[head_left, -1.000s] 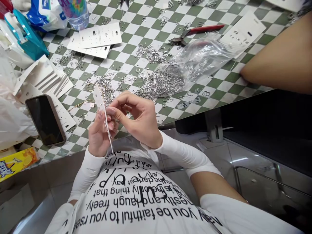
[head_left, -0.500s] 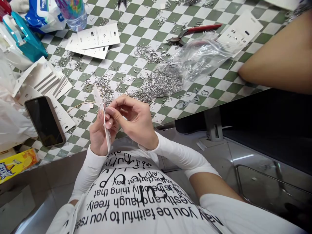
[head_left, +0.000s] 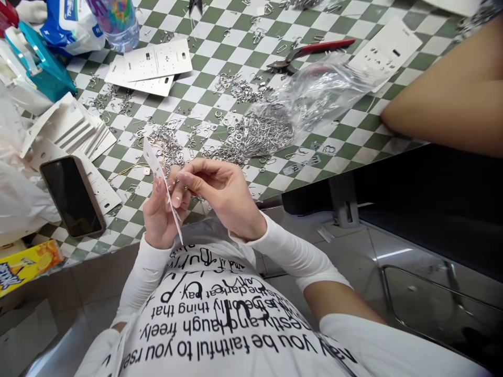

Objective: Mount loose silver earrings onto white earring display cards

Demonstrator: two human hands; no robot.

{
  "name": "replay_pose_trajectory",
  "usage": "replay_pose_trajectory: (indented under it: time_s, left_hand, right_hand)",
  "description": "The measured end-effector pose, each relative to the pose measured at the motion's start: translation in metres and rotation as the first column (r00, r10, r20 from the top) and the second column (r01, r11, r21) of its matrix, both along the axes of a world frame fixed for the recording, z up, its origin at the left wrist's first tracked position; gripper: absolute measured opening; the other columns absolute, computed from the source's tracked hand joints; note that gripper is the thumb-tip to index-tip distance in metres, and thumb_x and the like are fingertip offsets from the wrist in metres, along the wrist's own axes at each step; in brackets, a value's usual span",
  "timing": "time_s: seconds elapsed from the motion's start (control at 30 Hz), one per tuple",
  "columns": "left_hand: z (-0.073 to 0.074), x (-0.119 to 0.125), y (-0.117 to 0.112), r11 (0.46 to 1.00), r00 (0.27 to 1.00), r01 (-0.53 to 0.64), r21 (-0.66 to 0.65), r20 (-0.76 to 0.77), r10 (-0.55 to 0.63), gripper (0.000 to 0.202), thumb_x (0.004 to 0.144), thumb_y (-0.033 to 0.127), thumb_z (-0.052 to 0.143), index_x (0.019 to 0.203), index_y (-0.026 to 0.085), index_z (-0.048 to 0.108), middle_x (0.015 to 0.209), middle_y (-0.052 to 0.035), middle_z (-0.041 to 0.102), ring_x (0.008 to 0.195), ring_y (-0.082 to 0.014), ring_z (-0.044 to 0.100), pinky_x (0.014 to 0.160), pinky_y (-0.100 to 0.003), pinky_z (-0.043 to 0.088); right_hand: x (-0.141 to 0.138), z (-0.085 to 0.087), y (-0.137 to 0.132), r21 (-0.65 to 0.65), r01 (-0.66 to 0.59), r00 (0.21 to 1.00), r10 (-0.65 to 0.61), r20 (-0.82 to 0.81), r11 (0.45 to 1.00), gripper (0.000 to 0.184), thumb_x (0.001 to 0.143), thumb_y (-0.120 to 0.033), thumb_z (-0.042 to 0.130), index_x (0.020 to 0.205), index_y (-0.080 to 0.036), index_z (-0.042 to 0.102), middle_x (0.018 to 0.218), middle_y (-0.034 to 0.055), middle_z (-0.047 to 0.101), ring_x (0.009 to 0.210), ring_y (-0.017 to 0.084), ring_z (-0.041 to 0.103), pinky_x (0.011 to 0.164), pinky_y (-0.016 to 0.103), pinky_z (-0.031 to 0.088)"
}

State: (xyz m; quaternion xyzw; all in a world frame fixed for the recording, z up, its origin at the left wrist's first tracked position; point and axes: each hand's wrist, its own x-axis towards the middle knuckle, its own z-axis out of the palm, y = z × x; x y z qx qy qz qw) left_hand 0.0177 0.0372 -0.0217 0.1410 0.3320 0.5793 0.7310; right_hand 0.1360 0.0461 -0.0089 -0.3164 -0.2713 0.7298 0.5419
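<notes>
My left hand (head_left: 160,220) grips a narrow white card (head_left: 154,163) upright between thumb and fingers, its top tilted away to the left. My right hand (head_left: 223,193) is pinched at the fingertips against the card's edge, and anything between them is too small to make out. Below and ahead of both hands, loose silver metal findings (head_left: 167,149) lie scattered over the green and white checked tabletop (head_left: 204,68).
A clear plastic bag (head_left: 314,89) spills a heap of silver findings (head_left: 267,131). Red-handled pliers (head_left: 302,55), printed white cards (head_left: 153,65), a phone (head_left: 73,196) and a water bottle (head_left: 113,23) lie about the tabletop. A co-worker's forearm (head_left: 444,99) rests at the right edge.
The card's top has tilted further left, and my right fingertips have shifted along its edge. The view has drifted slightly.
</notes>
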Motion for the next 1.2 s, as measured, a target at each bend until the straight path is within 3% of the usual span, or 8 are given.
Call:
replay_pose_trajectory:
  time_s: [0.17,0.37,0.57,0.9,1.03,1.2]
  left_hand:
    - [-0.0012,0.0007,-0.0003,1.000,1.000,-0.007,-0.007,-0.030,0.007,0.033,0.081,0.034,0.082,0.077,0.020,0.052,0.059,0.0074,0.042,0.044,-0.0030,0.046,0.050,-0.013,0.048]
    - [-0.0008,0.0008,-0.0013,0.998,0.990,-0.029,-0.053,-0.136,0.021,0.030,0.080,0.034,0.081,0.075,0.020,0.055,0.060,0.0066,0.047,0.042,-0.0034,0.044,0.053,-0.015,0.053]
    - [0.0015,0.0025,0.0005,0.998,0.995,-0.021,-0.062,-0.097,0.015,0.031,0.081,0.032,0.081,0.072,0.019,0.055,0.056,0.0068,0.043,0.042,-0.0032,0.044,0.047,-0.014,0.045]
    - [0.0058,0.0038,0.0029,1.000,0.982,-0.010,0.027,-0.186,0.015,0.035,0.075,0.037,0.087,0.071,0.020,0.057,0.050,0.0077,0.041,0.038,-0.0051,0.041,0.042,-0.018,0.038]
    - [0.0030,0.0033,0.0025,1.000,0.984,-0.010,0.012,-0.179,0.012,0.035,0.076,0.038,0.086,0.071,0.020,0.057,0.045,0.0094,0.035,0.037,-0.0050,0.040,0.045,-0.017,0.042]
    - [-0.0008,0.0028,-0.0014,0.999,0.986,-0.034,0.004,-0.163,0.035,0.034,0.073,0.039,0.089,0.079,0.022,0.060,0.044,0.0103,0.038,0.042,-0.0066,0.048,0.054,-0.017,0.049]
  right_hand:
    - [-0.0034,0.0019,-0.0012,-0.043,-0.001,1.000,0.000,-0.009,0.999,0.027,0.075,-0.036,0.087,0.080,-0.014,0.072,0.075,0.0013,0.073,0.065,0.010,0.069,0.065,0.022,0.061]
    - [-0.0040,0.0005,0.0000,-0.059,0.004,1.000,-0.005,-0.025,0.998,0.027,0.071,-0.034,0.090,0.079,-0.014,0.073,0.075,0.0014,0.073,0.065,0.010,0.069,0.065,0.022,0.061]
    - [-0.0044,-0.0008,-0.0004,-0.065,0.008,1.000,-0.008,-0.007,0.998,0.027,0.071,-0.034,0.090,0.079,-0.015,0.073,0.075,0.0011,0.073,0.069,0.010,0.069,0.068,0.022,0.061]
    - [-0.0031,0.0029,-0.0012,0.064,-0.014,0.996,0.009,0.092,0.998,0.040,0.074,-0.051,0.084,0.080,-0.015,0.068,0.064,-0.0021,0.067,0.059,0.009,0.065,0.065,0.025,0.060]
    - [-0.0031,0.0041,-0.0009,0.070,-0.024,0.994,0.016,0.105,0.997,0.041,0.073,-0.051,0.085,0.080,-0.015,0.068,0.065,-0.0016,0.067,0.059,0.010,0.066,0.063,0.024,0.060]
    - [-0.0061,0.0056,-0.0007,0.044,-0.019,0.996,0.014,0.093,0.999,0.041,0.071,-0.051,0.087,0.079,-0.016,0.068,0.063,-0.0033,0.064,0.056,0.008,0.062,0.058,0.022,0.057]
